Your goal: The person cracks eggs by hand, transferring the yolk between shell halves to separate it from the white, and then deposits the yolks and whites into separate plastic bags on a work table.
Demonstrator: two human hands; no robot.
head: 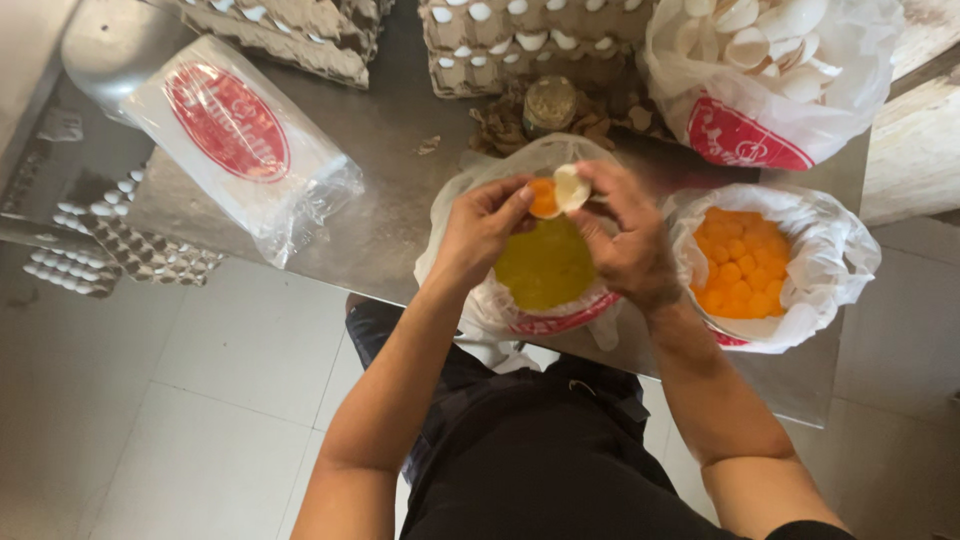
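From my remote seat, I see both hands meet over a bag of yellowish egg liquid (545,265) on the steel worktop (390,190). The left hand (480,228) pinches a half eggshell holding an orange yolk (543,197), its fingers (513,203) curled closed around the shell's left side, so the yolk sits just right of the fingertips. The right hand (625,235) grips the other, empty half shell (571,187) between thumb and forefinger, and the two halves touch. To the right stands a bag of separated yolks (740,262); behind it, a bag of empty shells (770,50). Cardboard egg trays (500,45) line the worktop's far edge, and a flat pack of plastic bags (240,140) lies to the left.
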